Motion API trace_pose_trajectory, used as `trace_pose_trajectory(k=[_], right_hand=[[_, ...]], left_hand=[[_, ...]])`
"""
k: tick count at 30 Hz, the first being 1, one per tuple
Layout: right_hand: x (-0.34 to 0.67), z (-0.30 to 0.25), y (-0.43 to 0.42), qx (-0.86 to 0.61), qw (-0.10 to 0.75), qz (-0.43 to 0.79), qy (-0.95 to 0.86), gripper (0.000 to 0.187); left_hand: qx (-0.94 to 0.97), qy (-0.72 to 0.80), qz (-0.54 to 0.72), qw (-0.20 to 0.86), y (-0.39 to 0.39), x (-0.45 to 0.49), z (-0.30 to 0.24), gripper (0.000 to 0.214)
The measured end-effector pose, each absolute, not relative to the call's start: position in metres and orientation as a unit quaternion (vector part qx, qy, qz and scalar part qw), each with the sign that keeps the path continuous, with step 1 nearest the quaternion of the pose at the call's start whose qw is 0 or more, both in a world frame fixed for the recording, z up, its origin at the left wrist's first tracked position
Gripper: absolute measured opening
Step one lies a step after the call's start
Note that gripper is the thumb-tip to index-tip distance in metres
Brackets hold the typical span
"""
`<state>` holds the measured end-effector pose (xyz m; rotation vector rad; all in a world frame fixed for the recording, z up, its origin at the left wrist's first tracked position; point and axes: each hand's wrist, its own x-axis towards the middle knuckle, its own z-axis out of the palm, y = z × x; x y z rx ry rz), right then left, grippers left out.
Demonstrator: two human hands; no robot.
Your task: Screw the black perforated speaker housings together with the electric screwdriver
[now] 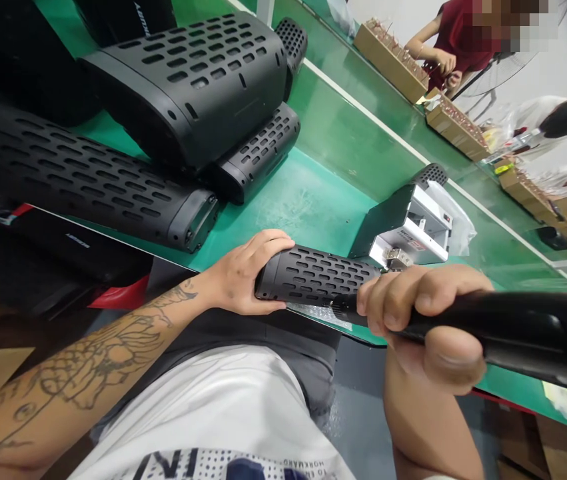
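Observation:
My left hand (pixel 243 273) is wrapped around the near end of a black slotted housing (pixel 326 273), which lies at the front edge of the green bench. In my right hand (pixel 423 320), the fingers close around a black electric screwdriver (pixel 528 333). Its ribbed nose points left, in front of the housing's side. I cannot tell whether the bit touches the housing. Behind the housing's far end stands a silver and black box-shaped device (pixel 406 230) with a metal fitting. A bit of bubble wrap (pixel 323 313) shows beneath the housing.
Larger slotted housings (pixel 198 87) are stacked at the bench's left, with a long one (pixel 78 173) nearer me. Across the green bench (pixel 298 193), a person in a dark red top (pixel 468 47) handles small parts beside cardboard boxes (pixel 393 60). A plastic bag (pixel 456 213) lies behind the silver device.

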<state>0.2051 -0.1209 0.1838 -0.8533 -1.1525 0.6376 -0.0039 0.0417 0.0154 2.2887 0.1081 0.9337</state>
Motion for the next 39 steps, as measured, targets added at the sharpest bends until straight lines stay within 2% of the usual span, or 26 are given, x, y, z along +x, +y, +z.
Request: trace_pose_trajectory(k=[4,9,13,16,19,21,23,26,31,36,39], right_hand=[[0.210,0.182,-0.125,-0.360,0.699,0.290,-0.546,0.031],[0.227,0.186,-0.118,-0.340,0.591,0.340,-0.648,0.030],[0.214,0.178,-0.120,-0.354,0.657,0.289,-0.600,0.037],[0.212,0.184,-0.132,-0.384,0.638,0.300,-0.596,0.039],[0.240,0.202,-0.143,-0.422,0.648,0.285,-0.566,0.033],[0.271,0.211,-0.143,-0.445,0.690,0.201,-0.534,0.033],[0.303,0.211,-0.137,-0.479,0.732,0.048,-0.482,0.036],[0.338,0.197,-0.122,-0.509,0.746,-0.072,-0.424,0.033],[0.353,0.170,-0.115,-0.525,0.735,-0.063,-0.425,0.054],[0.345,0.171,-0.128,-0.533,0.729,-0.049,-0.426,0.057],[0.345,0.175,-0.132,-0.525,0.734,-0.059,-0.426,0.049]], left_hand=[[0.875,0.033,0.357,0.325,0.042,-0.004,0.016,0.111],[0.874,0.045,0.356,0.326,0.042,-0.003,0.013,0.115],[0.874,0.047,0.360,0.323,0.041,-0.003,0.013,0.114],[0.877,0.047,0.362,0.312,0.040,-0.005,0.013,0.116],[0.880,0.044,0.366,0.298,0.040,-0.006,0.013,0.118],[0.881,0.043,0.373,0.289,0.040,-0.006,0.012,0.115],[0.881,0.044,0.376,0.283,0.039,-0.006,0.012,0.114],[0.882,0.051,0.375,0.281,0.038,-0.005,0.011,0.115],[0.876,0.060,0.378,0.292,0.037,-0.005,0.010,0.119],[0.877,0.057,0.378,0.290,0.037,-0.006,0.010,0.118],[0.879,0.051,0.380,0.283,0.037,-0.006,0.010,0.117]])
